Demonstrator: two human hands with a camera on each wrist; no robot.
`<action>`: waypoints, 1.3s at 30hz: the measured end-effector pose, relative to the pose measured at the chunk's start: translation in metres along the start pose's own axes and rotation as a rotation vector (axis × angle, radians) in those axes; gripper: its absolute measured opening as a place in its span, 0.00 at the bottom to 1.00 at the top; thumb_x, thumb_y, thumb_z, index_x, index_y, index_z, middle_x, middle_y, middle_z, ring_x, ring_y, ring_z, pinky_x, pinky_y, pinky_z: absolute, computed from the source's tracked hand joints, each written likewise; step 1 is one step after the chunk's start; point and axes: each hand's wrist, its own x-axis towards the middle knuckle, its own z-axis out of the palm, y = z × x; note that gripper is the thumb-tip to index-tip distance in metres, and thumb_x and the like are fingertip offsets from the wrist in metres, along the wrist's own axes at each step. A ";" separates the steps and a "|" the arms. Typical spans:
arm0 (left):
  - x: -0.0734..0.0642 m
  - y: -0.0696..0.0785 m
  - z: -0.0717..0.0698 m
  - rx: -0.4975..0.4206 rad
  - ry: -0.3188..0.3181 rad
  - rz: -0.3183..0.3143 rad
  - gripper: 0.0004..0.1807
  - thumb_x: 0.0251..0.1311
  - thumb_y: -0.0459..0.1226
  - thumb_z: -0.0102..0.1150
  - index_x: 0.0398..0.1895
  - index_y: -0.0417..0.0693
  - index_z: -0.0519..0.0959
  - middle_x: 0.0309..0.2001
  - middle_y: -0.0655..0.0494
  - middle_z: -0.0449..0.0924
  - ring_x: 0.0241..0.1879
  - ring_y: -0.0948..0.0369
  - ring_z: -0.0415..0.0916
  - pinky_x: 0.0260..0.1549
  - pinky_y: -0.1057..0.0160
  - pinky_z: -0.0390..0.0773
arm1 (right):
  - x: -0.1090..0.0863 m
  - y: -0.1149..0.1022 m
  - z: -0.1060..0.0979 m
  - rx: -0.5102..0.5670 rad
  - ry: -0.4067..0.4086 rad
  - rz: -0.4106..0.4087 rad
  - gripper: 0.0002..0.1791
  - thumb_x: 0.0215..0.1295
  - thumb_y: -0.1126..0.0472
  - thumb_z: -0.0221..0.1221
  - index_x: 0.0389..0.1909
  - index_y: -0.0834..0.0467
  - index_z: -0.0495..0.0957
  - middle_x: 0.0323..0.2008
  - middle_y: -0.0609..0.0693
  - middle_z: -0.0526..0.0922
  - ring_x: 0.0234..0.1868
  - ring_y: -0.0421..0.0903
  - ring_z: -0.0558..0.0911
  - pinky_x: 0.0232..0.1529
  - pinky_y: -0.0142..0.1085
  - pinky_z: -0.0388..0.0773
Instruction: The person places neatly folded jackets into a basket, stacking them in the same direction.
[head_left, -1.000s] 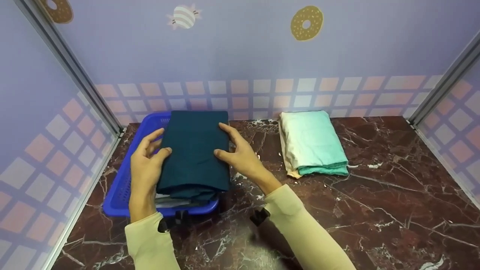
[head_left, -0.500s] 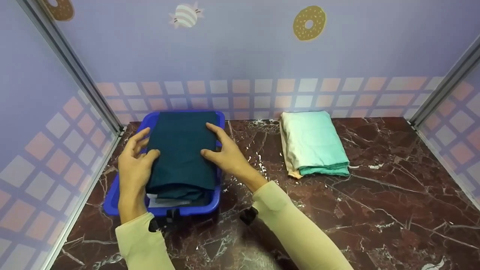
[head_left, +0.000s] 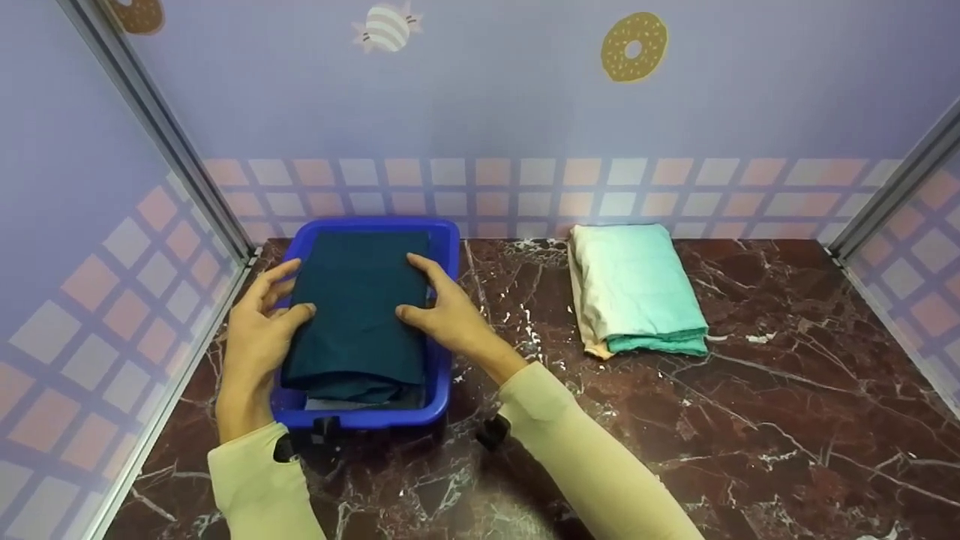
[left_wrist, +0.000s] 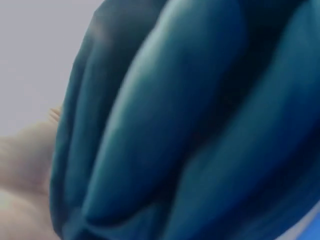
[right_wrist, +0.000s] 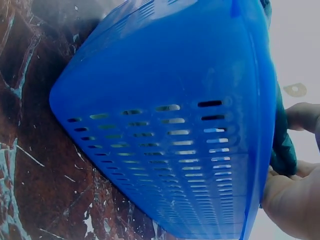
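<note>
Both hands gripping folded dark teal cloth [head_left: 360, 300] at the blue basket [head_left: 379, 418].
Left hand [head_left: 259, 326] and right hand [head_left: 450, 319] are holding opposite long sides, thumbs lying on top; cloth is sitting inside the rim outline, bulging above it in the right wrist view. Basket is standing on the marbled worktop [head_left: 750, 420]; folded mint-and-cream cloth [head_left: 637, 285] is lying well apart, to the right.

Left hand [head_left: 259, 324] and right hand [head_left: 452, 319] face each other.
Thumbs [head_left: 301, 312] point inward; left fingers [head_left: 276, 279] curved; sleeved forearms [head_left: 581, 450] behind the hands, the right angled outward.
</note>
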 end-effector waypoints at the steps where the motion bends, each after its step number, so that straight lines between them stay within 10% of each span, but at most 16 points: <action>1: 0.001 0.000 0.000 -0.002 -0.003 -0.011 0.34 0.68 0.25 0.61 0.78 0.48 0.72 0.66 0.44 0.77 0.43 0.61 0.82 0.39 0.66 0.84 | 0.000 -0.001 0.000 -0.021 0.001 0.007 0.44 0.69 0.66 0.67 0.83 0.54 0.60 0.76 0.58 0.68 0.70 0.53 0.73 0.66 0.46 0.74; 12: 0.005 -0.001 0.003 0.032 -0.025 -0.112 0.38 0.68 0.27 0.59 0.82 0.47 0.66 0.76 0.44 0.68 0.50 0.59 0.76 0.40 0.68 0.82 | 0.003 -0.010 0.007 -0.277 -0.016 0.095 0.44 0.70 0.60 0.69 0.83 0.54 0.60 0.75 0.59 0.71 0.71 0.54 0.74 0.70 0.45 0.72; 22: 0.003 0.004 0.003 0.109 -0.015 -0.152 0.39 0.69 0.33 0.62 0.83 0.42 0.62 0.79 0.38 0.61 0.73 0.43 0.65 0.67 0.50 0.69 | -0.003 -0.016 0.006 -0.407 -0.067 0.057 0.42 0.68 0.59 0.71 0.80 0.61 0.64 0.67 0.61 0.75 0.56 0.52 0.81 0.58 0.41 0.80; 39: -0.007 0.021 0.033 0.114 -0.125 0.039 0.41 0.69 0.35 0.67 0.83 0.49 0.63 0.79 0.44 0.62 0.77 0.44 0.59 0.69 0.39 0.66 | -0.038 -0.008 -0.033 0.017 -0.093 -0.066 0.43 0.69 0.58 0.71 0.81 0.55 0.63 0.75 0.60 0.70 0.57 0.51 0.85 0.44 0.44 0.88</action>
